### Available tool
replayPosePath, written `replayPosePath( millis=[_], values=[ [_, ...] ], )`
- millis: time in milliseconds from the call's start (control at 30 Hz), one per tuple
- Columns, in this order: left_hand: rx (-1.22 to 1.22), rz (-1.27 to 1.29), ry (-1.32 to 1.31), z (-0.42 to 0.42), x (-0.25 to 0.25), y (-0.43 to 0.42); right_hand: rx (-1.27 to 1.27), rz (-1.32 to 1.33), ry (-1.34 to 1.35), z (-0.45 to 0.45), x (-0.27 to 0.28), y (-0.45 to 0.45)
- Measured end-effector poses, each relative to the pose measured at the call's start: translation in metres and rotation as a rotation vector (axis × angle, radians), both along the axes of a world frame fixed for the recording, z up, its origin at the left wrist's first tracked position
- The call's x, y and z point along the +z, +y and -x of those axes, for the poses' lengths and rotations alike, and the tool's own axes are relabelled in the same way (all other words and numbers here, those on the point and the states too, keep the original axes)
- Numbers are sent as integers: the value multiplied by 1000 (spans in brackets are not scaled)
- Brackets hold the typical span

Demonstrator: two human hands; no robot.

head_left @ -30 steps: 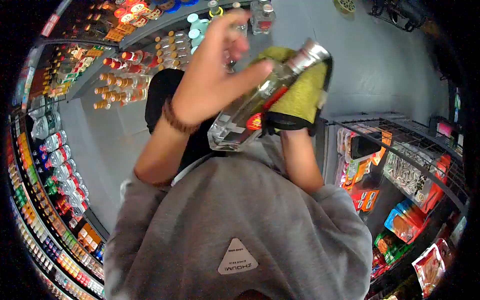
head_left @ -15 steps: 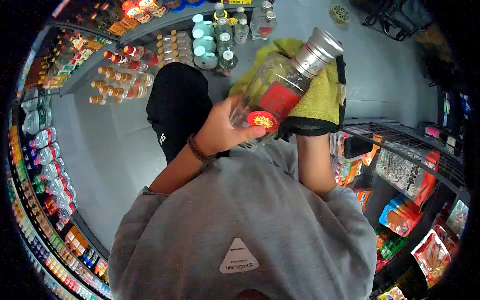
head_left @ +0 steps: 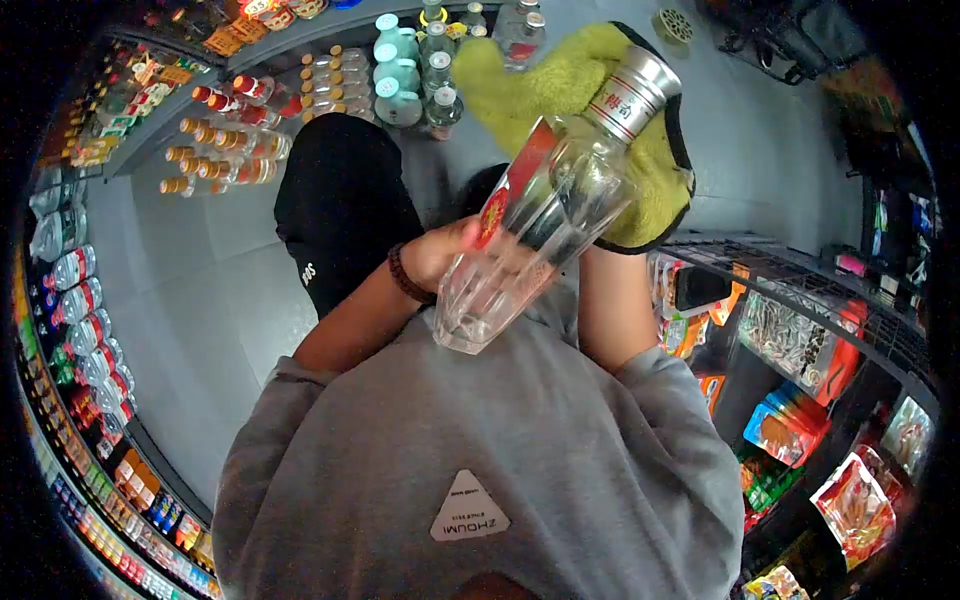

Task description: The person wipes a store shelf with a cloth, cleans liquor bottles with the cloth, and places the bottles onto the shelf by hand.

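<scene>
Slanting, the clear bottle (head_left: 560, 208) lies across the left hand's (head_left: 438, 258) fingers (head_left: 467, 236).

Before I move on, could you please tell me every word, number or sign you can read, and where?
"ZHOUMI", upside down: white triangular patch on the grey shirt; its smaller line is too small to read.
Silver cap of the clear bottle: characters, too blurred to quote.
Red label: too slanted to read.
Black trousers: white letters, unclear.
Shelf goods and their signs: too small or blurred.
</scene>
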State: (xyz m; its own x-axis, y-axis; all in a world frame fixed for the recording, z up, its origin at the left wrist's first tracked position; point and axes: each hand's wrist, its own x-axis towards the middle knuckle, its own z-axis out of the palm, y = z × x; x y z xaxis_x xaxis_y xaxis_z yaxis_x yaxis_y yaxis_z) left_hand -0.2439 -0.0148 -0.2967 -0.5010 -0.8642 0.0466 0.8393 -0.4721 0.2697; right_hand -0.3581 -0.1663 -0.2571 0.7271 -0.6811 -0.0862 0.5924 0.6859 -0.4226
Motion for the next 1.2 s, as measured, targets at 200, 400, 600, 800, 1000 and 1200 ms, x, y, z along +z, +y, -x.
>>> replayPosePath(
  millis=[200,400,600,800,1000,1200],
  values=[
    [-73,215,290,12,-19,-4,-27,0,22,-6,-2,3],
    [234,15,-269,5,-8,0,-300,37,200,-6,-3,15],
    [350,38,-412,-2,-4,0,-608,336,499,0,3,14],
    [789,6,-688,-24,10,-15,-553,402,579,23,-4,17],
    [944,64,-838,-45,16,-7,93,100,-179,54,-17,-22],
    [869,70,-920,-45,17,0,-63,387,-248,43,23,-32]
  ],
)
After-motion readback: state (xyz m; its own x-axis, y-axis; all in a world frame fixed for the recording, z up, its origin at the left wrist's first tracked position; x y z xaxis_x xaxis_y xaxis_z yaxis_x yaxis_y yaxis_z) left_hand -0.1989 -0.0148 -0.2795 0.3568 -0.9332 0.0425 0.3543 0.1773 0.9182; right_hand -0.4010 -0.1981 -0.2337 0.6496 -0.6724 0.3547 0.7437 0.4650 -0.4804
